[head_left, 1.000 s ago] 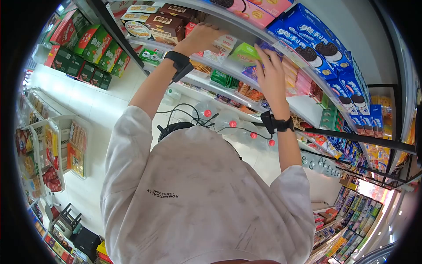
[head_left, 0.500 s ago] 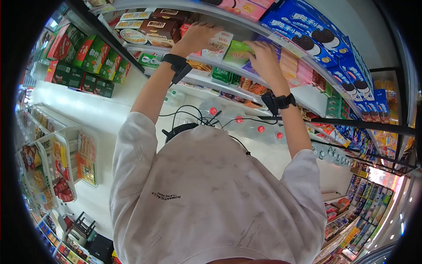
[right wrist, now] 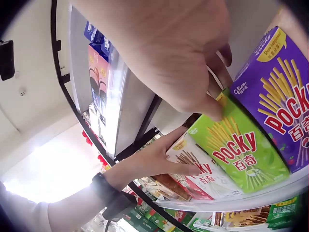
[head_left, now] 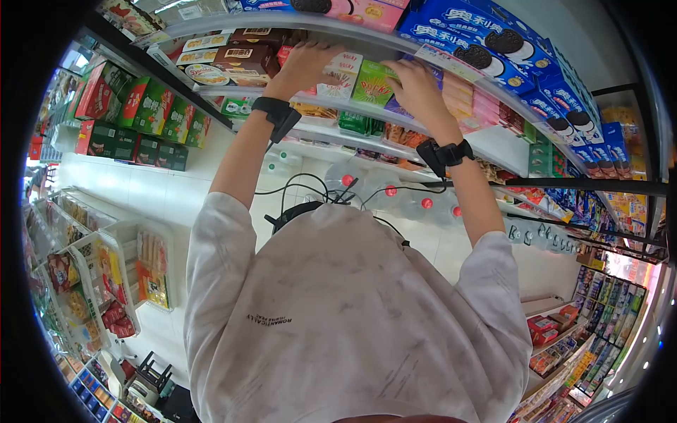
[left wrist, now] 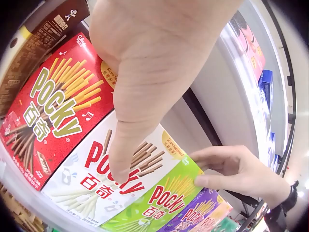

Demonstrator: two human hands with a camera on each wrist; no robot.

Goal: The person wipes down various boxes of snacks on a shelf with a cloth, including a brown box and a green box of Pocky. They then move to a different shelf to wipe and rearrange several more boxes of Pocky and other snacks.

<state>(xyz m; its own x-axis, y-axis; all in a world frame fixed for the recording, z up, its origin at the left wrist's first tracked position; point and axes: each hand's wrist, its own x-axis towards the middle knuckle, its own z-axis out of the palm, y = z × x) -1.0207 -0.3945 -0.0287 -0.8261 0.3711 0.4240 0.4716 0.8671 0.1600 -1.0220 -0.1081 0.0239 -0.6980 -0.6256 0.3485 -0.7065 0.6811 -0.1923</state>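
On the shelf, a white Pocky box (left wrist: 101, 208) stands between a red Pocky box (left wrist: 55, 104) and a green Pocky box (right wrist: 241, 152). My left hand (head_left: 307, 67) lies over the white box, its thumb pressed against the printed front and its fingers hidden past the top edge. My right hand (head_left: 421, 92) holds the green box at its upper edge, thumb in front and fingers reaching behind. Right beside the green one is a purple Pocky box (right wrist: 285, 101), which leans slightly against the row.
Blue Oreo boxes (head_left: 486, 46) fill the shelf above. Brown boxes (head_left: 247, 56) and a Danisa box (head_left: 204, 74) stand left of the Pocky row. Below are snack packs, and large bottles (head_left: 409, 201) on the floor. A cable (head_left: 303, 180) hangs between the wrists.
The green Pocky box has swung from a tilted position to stand in line beside the white one, with my right hand following it left. My left hand has stayed at the white box.
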